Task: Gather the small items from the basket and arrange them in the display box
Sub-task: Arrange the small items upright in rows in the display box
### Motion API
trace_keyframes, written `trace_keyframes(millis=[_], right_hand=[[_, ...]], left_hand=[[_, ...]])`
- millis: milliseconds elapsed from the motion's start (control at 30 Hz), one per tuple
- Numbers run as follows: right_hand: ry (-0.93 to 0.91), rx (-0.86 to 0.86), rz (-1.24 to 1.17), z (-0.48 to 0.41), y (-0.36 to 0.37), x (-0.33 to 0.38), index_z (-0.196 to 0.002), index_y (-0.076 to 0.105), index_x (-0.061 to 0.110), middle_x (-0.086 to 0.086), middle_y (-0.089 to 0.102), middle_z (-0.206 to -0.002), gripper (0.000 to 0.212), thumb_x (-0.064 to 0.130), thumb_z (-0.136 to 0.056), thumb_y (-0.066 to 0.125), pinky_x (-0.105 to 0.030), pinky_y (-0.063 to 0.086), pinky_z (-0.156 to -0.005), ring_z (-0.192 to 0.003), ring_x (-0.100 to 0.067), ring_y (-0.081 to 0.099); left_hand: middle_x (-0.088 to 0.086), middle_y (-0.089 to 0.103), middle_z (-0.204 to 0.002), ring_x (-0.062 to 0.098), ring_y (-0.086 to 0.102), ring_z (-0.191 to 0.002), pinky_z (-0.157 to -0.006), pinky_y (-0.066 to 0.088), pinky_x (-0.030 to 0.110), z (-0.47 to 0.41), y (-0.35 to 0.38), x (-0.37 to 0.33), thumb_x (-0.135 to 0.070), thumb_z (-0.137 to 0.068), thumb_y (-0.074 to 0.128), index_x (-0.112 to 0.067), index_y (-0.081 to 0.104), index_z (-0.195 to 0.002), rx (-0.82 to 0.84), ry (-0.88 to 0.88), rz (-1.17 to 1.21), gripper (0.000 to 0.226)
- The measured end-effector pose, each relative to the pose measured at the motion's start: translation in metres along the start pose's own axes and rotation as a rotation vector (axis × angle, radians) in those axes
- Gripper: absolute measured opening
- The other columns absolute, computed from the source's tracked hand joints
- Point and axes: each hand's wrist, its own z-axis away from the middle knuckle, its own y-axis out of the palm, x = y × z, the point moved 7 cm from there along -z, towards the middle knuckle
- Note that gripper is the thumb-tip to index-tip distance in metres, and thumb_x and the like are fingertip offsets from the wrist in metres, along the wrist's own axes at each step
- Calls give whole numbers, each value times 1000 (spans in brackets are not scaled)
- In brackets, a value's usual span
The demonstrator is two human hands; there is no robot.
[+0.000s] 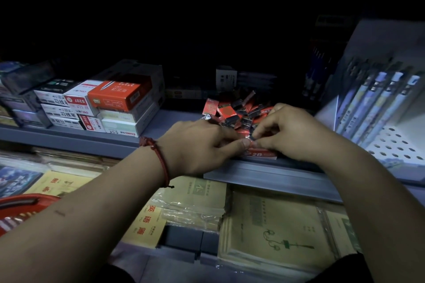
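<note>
A low red display box marked 2B sits at the front of a grey shelf. It is piled with several small red-and-black packets. My left hand, with a red cord on its wrist, lies over the box's left side, its thumb pressing the front edge; one wrapped packet shows above its knuckles. My right hand pinches a small dark packet over the box front. The red basket shows at the lower left, partly behind my left forearm.
Stacked pen boxes stand on the shelf to the left. A white rack of mechanical pencils rises at the right, with a perforated panel below. Exercise books in plastic lie on the lower shelf. The back of the shelf is dark.
</note>
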Motion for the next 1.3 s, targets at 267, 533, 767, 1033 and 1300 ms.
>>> trace_keyframes(millis=[267,533,767,1033,1300], right_hand=[[28,-69,37,-5,6,-7,-83,80,20,15,56,-78,1,20,-83,81,-23,45,-85,-79,-1,52],[14,-59,-53,-4,13,-9,-86,79,34,14,53,-87,14,47,-82,76,-31,40,-93,-109,-17,43],[60,-127,-90,-6,16,-11,-83,80,34,19,57,-84,8,41,-79,81,-27,35,-87,-107,-15,41],[38,-172,-120,-2,14,-9,-66,76,29,16,58,-75,16,41,-74,85,-31,38,-88,-106,-17,48],[40,-200,-122,0,15,-11,-68,75,32,15,51,-89,15,41,-73,85,-30,37,-88,-113,-17,46]], left_hand=[[-14,54,-92,4,55,-88,-78,40,12,10,-11,24,-36,-91,71,-29,69,-125,-27,83,340,34],[-6,71,-83,5,67,-77,-68,51,20,18,-31,52,-13,-92,66,-25,74,-91,-256,-38,471,15],[0,66,-86,8,62,-74,-72,48,22,21,-29,91,-14,-84,74,-21,66,-95,-293,-277,306,16],[14,47,-115,36,56,-106,-97,44,35,21,-22,108,-30,-81,80,-10,60,-124,-277,-403,82,52],[24,69,-95,42,62,-97,-80,46,39,20,-25,104,-25,-93,59,0,73,-90,-212,-344,26,28]])
